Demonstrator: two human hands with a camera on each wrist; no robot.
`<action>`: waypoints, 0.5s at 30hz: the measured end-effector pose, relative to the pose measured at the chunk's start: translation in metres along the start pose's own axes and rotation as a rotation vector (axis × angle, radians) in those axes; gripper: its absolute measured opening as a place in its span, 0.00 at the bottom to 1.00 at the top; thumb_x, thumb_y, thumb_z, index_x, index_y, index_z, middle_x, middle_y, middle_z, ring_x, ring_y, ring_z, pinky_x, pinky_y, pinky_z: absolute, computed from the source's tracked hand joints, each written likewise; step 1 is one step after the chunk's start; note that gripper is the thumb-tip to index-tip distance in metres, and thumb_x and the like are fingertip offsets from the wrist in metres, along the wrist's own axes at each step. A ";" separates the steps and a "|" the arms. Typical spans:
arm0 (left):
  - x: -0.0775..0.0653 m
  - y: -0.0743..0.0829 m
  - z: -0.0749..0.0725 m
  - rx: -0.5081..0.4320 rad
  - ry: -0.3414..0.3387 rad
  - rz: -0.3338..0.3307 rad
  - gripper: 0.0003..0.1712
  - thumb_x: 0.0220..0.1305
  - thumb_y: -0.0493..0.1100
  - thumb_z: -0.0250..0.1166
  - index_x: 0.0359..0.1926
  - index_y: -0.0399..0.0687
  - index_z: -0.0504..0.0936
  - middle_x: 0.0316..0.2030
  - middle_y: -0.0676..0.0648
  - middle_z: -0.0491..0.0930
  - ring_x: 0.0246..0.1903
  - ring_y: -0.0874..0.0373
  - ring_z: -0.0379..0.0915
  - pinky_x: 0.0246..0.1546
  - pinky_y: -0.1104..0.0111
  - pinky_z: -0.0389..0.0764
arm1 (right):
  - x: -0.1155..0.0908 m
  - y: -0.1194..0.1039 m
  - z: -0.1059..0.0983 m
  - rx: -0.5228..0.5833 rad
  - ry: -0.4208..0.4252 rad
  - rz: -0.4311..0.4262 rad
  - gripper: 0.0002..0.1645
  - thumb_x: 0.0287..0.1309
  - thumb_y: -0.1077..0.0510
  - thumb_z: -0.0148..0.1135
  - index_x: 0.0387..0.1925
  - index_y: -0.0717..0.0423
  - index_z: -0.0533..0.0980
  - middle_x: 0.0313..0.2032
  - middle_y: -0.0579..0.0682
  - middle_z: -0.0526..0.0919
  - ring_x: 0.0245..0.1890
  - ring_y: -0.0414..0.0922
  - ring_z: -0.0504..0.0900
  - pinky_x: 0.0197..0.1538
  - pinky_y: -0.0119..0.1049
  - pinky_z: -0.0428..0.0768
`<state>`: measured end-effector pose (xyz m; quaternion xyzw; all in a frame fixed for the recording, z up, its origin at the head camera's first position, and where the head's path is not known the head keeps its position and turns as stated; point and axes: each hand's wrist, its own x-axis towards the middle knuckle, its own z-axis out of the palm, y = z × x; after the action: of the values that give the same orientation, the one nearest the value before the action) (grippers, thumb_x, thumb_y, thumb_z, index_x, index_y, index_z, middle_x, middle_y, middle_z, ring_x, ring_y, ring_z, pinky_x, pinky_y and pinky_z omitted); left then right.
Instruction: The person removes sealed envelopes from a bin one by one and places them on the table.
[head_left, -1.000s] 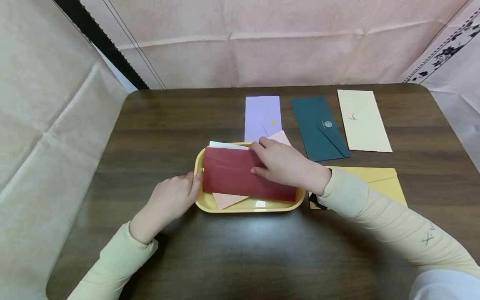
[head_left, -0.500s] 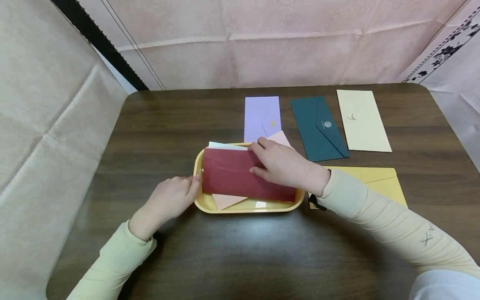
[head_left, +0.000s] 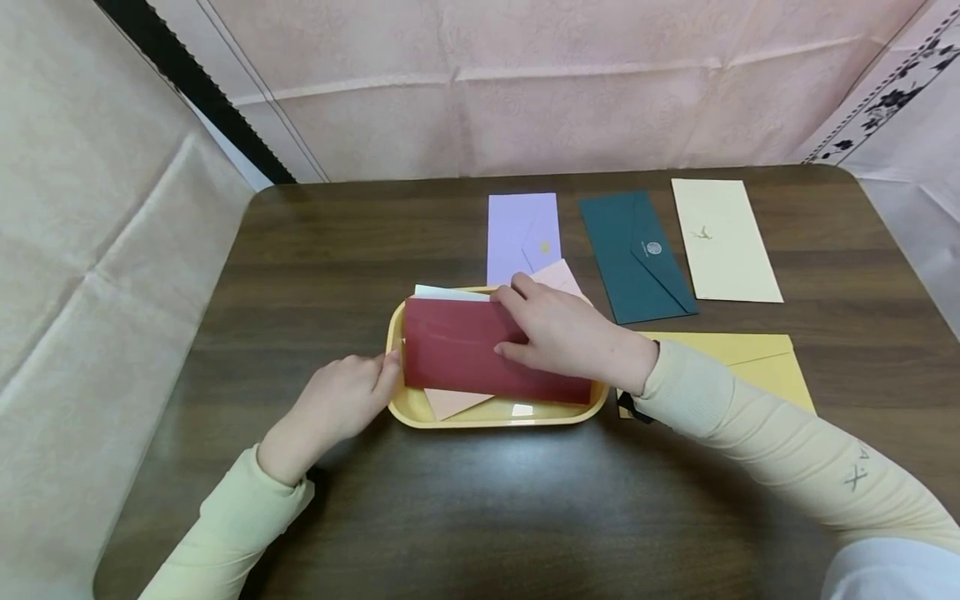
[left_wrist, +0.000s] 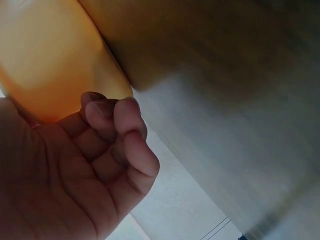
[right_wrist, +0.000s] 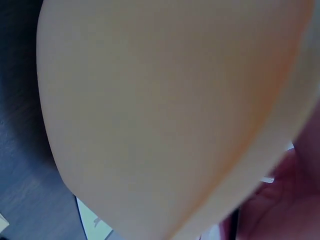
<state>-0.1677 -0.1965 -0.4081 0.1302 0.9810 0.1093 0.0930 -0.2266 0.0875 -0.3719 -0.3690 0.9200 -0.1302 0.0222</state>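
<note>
A shallow yellow tray [head_left: 450, 422] holds a stack of envelopes. On top lies a dark red envelope [head_left: 457, 346], set slightly aslant. Beneath it, a pale pink envelope [head_left: 456, 402] sticks out at the lower left, and a whitish one [head_left: 450, 292] shows along the back. My left hand [head_left: 341, 392] grips the tray's left end, thumb at the rim; in the left wrist view its fingers curl against the tray's outer wall [left_wrist: 55, 55]. My right hand [head_left: 562, 329] holds the red envelope, thumb on its face and fingers at its top edge. The tray's wall [right_wrist: 150, 110] fills most of the right wrist view.
Behind the tray lies a lilac envelope [head_left: 523, 233]. Farther right are a dark teal envelope [head_left: 633, 258] and a cream one [head_left: 726, 242]. A yellow envelope [head_left: 750, 358] lies partly under the right forearm. The brown wooden table [head_left: 337, 250] ends at pale cloth hangings [head_left: 562, 108].
</note>
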 end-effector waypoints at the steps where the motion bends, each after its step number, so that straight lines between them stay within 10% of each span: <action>1: 0.000 0.000 0.000 -0.002 0.000 -0.001 0.30 0.74 0.57 0.33 0.18 0.51 0.67 0.14 0.51 0.65 0.23 0.54 0.69 0.27 0.60 0.71 | 0.000 0.000 0.000 0.009 0.007 -0.007 0.34 0.51 0.42 0.65 0.55 0.56 0.71 0.38 0.48 0.71 0.31 0.40 0.73 0.33 0.33 0.75; 15: 0.002 0.002 0.003 -0.022 0.014 0.017 0.29 0.74 0.55 0.35 0.17 0.51 0.66 0.13 0.51 0.64 0.20 0.55 0.66 0.25 0.62 0.69 | -0.003 0.005 -0.002 0.028 0.048 -0.042 0.32 0.52 0.43 0.65 0.54 0.55 0.72 0.38 0.47 0.71 0.30 0.40 0.73 0.33 0.33 0.75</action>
<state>-0.1686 -0.1936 -0.4113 0.1366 0.9793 0.1220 0.0866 -0.2278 0.0937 -0.3710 -0.3848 0.9104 -0.1521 0.0026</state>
